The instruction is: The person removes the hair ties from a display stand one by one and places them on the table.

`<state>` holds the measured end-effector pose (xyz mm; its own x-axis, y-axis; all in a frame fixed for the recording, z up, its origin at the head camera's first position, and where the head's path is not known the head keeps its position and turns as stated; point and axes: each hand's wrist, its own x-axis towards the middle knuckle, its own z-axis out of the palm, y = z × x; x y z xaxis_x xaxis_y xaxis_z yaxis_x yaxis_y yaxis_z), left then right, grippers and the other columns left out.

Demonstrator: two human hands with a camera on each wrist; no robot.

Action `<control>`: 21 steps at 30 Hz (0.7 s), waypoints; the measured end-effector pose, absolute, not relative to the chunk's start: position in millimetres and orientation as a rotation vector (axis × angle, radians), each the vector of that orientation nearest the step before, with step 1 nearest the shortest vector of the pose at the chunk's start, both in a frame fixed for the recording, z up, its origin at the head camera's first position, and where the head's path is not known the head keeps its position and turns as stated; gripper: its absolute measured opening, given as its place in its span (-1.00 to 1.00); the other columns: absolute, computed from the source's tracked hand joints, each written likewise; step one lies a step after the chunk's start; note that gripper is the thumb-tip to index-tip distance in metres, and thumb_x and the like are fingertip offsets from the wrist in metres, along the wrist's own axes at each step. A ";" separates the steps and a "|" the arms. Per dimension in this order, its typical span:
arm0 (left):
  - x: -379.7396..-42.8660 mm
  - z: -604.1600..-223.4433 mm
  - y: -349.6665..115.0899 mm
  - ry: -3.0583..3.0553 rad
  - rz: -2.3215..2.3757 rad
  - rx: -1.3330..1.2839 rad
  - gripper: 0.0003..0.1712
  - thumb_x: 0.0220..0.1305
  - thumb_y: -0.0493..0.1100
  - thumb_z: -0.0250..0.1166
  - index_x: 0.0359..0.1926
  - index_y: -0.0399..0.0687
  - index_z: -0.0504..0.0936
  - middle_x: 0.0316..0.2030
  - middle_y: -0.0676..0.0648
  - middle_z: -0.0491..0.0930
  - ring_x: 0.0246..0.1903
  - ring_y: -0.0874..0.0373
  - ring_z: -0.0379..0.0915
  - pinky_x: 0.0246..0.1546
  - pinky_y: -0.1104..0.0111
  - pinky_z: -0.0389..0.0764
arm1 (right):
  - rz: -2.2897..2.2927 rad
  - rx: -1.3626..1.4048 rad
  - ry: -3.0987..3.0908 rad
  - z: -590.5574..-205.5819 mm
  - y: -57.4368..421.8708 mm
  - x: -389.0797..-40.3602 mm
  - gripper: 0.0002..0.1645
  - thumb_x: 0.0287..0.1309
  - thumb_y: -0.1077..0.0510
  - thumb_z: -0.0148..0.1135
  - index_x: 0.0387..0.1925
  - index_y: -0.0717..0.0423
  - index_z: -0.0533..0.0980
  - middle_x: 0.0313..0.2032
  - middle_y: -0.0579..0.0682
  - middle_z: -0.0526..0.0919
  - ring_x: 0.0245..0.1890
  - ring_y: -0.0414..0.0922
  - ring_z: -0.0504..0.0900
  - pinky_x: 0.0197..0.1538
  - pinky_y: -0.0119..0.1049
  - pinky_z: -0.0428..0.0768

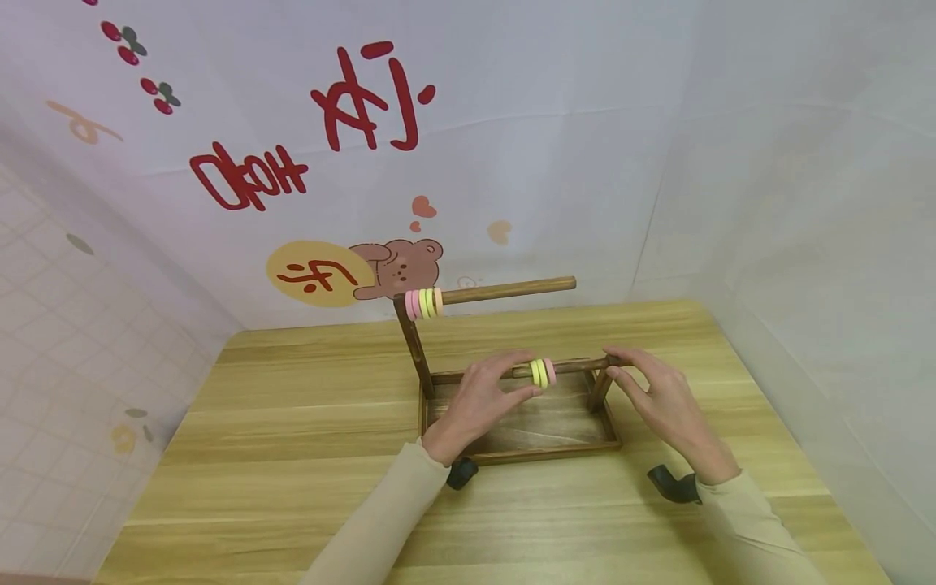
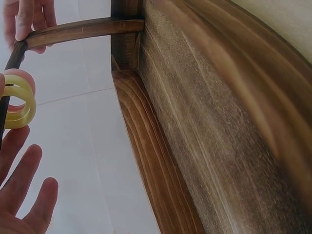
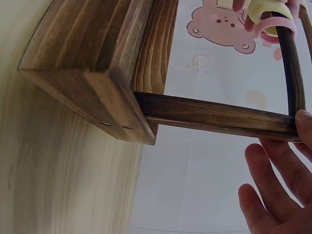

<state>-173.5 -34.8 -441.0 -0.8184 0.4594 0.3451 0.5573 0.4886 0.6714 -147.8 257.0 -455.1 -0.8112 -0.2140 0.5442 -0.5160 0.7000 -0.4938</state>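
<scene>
A dark brown wooden rack [image 1: 616,445] stands on the table, with a tray-like base and two bars at different heights. Yellow rings [image 1: 539,373] and a pink ring [image 1: 551,370] hang on the lower bar [image 1: 578,366]. My left hand [image 1: 483,394] pinches the yellow rings between thumb and fingers; its other fingers [image 2: 34,170] extend below them. At the bar's right end, my right hand [image 1: 658,390] grips the corner where the bar meets the short post [image 3: 214,115]. The upper bar [image 1: 512,289] carries several pink, yellow and orange rings [image 1: 424,303] at its left end.
The rack rests on a light wood-grain table [image 1: 292,422]. Behind it hangs a white cloth backdrop [image 1: 556,162] with a printed bear [image 1: 402,268] and red characters. Black curved pieces [image 1: 673,485] show beside both sleeves. More white cloth closes off the right side.
</scene>
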 end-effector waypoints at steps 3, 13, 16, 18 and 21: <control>-173.5 -441.9 -34.8 -2.601 -1.238 -0.896 -0.42 0.26 -0.06 0.52 0.29 -0.01 0.65 0.24 -0.06 0.64 0.26 0.01 0.54 0.28 0.11 0.54 | 0.912 0.560 -2.459 -455.0 256.9 -147.7 -0.56 0.32 0.32 0.36 0.21 0.20 0.59 -0.03 0.06 0.76 -0.01 0.09 0.72 0.05 0.06 0.58; -173.4 -442.6 -36.3 -2.577 -1.246 -0.886 -0.45 0.28 -0.06 0.51 0.26 -0.04 0.67 0.19 -0.07 0.67 0.22 0.00 0.58 0.24 0.09 0.58 | 0.912 0.561 -2.456 -456.1 256.9 -148.4 -0.56 0.31 0.33 0.37 0.21 0.21 0.59 -0.04 0.05 0.77 -0.02 0.09 0.73 0.05 0.04 0.59; -173.4 -443.0 -37.2 -2.568 -1.256 -0.884 -0.46 0.28 -0.07 0.50 0.26 -0.04 0.67 0.19 -0.07 0.68 0.21 -0.02 0.59 0.24 0.05 0.57 | 0.914 0.558 -2.454 -456.4 257.1 -148.4 -0.55 0.31 0.33 0.37 0.22 0.19 0.59 -0.03 0.04 0.77 -0.02 0.07 0.72 0.06 -0.01 0.59; -173.4 -443.2 -37.9 -2.566 -1.268 -0.880 -0.47 0.28 -0.10 0.51 0.26 -0.04 0.67 0.19 -0.07 0.68 0.21 -0.03 0.58 0.25 0.03 0.56 | 0.914 0.556 -2.452 -456.4 257.4 -148.6 -0.54 0.30 0.33 0.38 0.22 0.18 0.59 -0.03 0.04 0.77 -0.02 0.06 0.72 0.07 -0.05 0.58; -172.8 -442.8 -39.1 -2.566 -1.277 -0.876 -0.47 0.28 -0.12 0.50 0.26 -0.05 0.67 0.19 -0.08 0.68 0.21 -0.04 0.58 0.25 0.01 0.55 | 0.905 0.554 -2.450 -456.3 257.9 -148.9 -0.53 0.28 0.34 0.39 0.21 0.17 0.60 -0.04 0.03 0.77 -0.02 0.05 0.73 0.07 -0.07 0.58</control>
